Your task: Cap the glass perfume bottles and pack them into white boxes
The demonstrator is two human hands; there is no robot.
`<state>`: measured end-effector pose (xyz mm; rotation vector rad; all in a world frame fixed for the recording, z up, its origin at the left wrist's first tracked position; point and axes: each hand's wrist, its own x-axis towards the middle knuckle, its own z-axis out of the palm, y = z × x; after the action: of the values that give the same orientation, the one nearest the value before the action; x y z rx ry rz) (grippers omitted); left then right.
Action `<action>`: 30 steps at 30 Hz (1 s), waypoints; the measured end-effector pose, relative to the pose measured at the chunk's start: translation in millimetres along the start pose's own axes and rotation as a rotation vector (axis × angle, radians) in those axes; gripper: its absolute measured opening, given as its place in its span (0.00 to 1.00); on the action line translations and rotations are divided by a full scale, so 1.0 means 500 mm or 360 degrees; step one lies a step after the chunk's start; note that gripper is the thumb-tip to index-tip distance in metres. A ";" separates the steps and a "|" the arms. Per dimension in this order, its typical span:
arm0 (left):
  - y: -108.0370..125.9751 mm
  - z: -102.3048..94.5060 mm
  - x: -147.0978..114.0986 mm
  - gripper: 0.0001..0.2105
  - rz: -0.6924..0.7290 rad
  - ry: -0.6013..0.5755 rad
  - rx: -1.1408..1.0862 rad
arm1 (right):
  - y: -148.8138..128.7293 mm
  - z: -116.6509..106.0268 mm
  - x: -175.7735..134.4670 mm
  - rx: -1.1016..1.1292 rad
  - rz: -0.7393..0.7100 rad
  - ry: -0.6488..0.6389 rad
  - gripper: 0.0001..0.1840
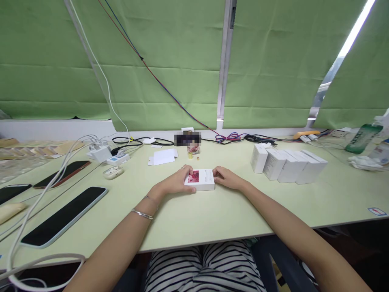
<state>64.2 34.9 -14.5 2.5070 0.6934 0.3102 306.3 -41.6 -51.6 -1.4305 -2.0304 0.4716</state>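
Note:
A small white cardboard box [205, 185] with a pink-red picture on its upper face lies flat on the table in front of me. My left hand [176, 181] grips its left end, thumb along the near side and fingers over the far side. At the opposite end, the bent fingers of my right hand [227, 178] are closed against the box's short edge; their tips are partly hidden. Beyond the box lie a flat white card piece [164, 157] with folded edges and a tiny gold-coloured item [190, 155].
Several white boxes [291, 166] stand in a row on the right. Phones [65, 217], an earbud case [113, 172] and white charging cables [65, 162] occupy the left. Black cables [258, 139] run along the back; a green bottle [363, 138] is far right.

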 end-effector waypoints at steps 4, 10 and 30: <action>0.002 0.005 0.004 0.23 -0.0039 0.0058 0.0034 | 0.000 0.013 0.003 0.0080 0.0053 0.0177 0.22; 0.003 0.008 0.008 0.23 -0.0001 0.0152 0.0193 | -0.001 0.010 0.005 0.0101 -0.0124 0.0058 0.26; 0.000 0.034 0.015 0.51 0.0194 0.0451 -0.0605 | -0.022 0.030 0.003 0.0668 0.0113 -0.0071 0.52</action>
<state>76.5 31.6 -28.1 2.1637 0.5282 0.7770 288.4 -43.5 -56.0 -1.2420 -1.7809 0.9070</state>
